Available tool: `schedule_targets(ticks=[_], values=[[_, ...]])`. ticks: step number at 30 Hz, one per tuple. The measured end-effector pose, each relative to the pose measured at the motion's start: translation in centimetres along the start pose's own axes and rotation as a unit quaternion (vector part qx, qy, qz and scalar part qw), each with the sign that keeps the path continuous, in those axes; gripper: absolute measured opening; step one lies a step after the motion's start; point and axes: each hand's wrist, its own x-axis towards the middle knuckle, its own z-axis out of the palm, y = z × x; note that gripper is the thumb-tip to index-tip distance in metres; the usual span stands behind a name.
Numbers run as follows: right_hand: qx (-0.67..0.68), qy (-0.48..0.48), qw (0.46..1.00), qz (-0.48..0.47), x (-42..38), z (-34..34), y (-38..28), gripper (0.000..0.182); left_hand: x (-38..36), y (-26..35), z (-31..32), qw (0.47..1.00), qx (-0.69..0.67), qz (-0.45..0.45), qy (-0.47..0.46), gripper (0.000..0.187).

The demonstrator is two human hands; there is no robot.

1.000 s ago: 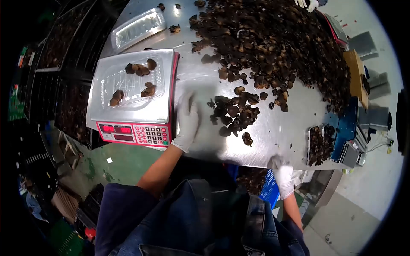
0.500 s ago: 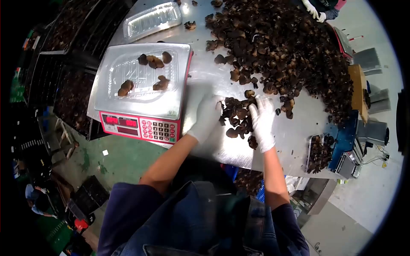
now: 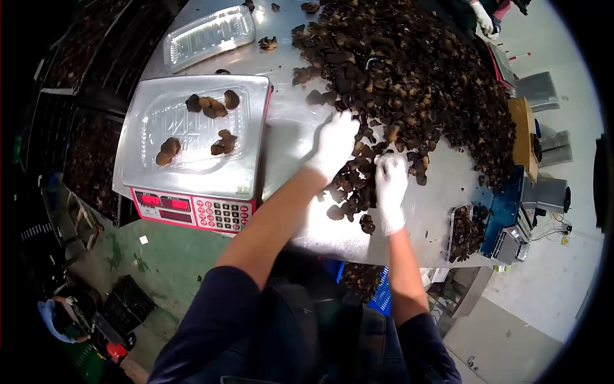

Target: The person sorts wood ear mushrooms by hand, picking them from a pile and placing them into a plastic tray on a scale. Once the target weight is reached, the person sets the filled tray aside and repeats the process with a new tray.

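My left hand, in a white glove, is at the near edge of the big heap of dark wood ear mushrooms, its fingers curled down. Whatever lies under those fingers is hidden. My right hand, also gloved, has its fingers bent in and touches the right side of a small pile of wood ear mushrooms. What it grips cannot be made out. To the left, a clear plastic tray holding several mushroom pieces rests on a digital scale with red displays.
Another clear tray lies beyond the scale. A filled clear container stands at the right, beside a blue bin and a cardboard box. Another person's gloved hand shows at the far right. Black crates are stacked at the left.
My left hand has moved from the small pile's left side forward to the big heap's edge. My right hand's fingers have curled in. The whole view has shifted slightly.
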Motion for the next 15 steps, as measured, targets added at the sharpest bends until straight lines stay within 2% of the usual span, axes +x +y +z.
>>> schedule_targets(ticks=[1,2,4,6,7,9,10,12,13,14,15], values=[[0.059,-0.013,0.998,0.002,-2.4,-0.8,-0.4,0.012,-1.2,3.8,-5.3,0.986,0.14,0.085,0.018,0.011],[0.029,-0.025,0.999,-0.003,-4.0,-1.9,-1.2,0.015,-3.0,4.5,-6.7,0.991,0.071,0.103,0.057,0.006],[0.074,-0.029,0.996,0.029,-4.3,-3.0,-2.1,0.017,-5.8,5.0,-8.4,0.992,0.0,0.119,0.03,0.002],[0.061,0.002,0.998,0.029,-1.9,-2.2,-0.9,0.024,-7.9,5.3,-10.1,0.997,-0.029,0.025,-0.064,0.005],[0.056,0.007,0.997,0.043,-0.3,-1.4,-0.7,0.026,-7.8,5.1,-10.0,0.997,-0.025,0.026,-0.066,0.005],[0.061,0.004,0.997,0.048,3.1,0.0,-1.3,0.032,-7.3,3.7,-9.3,0.997,0.005,-0.075,0.034,0.011],[0.069,-0.002,0.997,0.039,4.6,0.6,-2.1,0.038,-6.4,3.0,-8.8,0.997,0.009,-0.075,0.034,0.011],[0.022,-0.011,0.999,-0.032,6.3,2.6,-2.5,0.056,-3.5,1.9,-7.3,0.992,0.001,-0.028,0.124,0.018],[-0.011,-0.083,0.996,-0.044,7.2,3.2,-2.5,0.07,-2.2,2.0,-7.0,0.992,0.003,-0.029,0.123,0.018],[-0.026,-0.049,0.996,-0.07,7.1,3.8,-2.9,0.055,-1.0,2.2,-6.7,0.993,0.055,-0.047,0.094,0.02],[-0.024,-0.062,0.996,-0.055,7.1,4.7,-2.0,0.044,-0.1,2.4,-6.7,0.99,0.106,-0.066,0.066,0.022]])
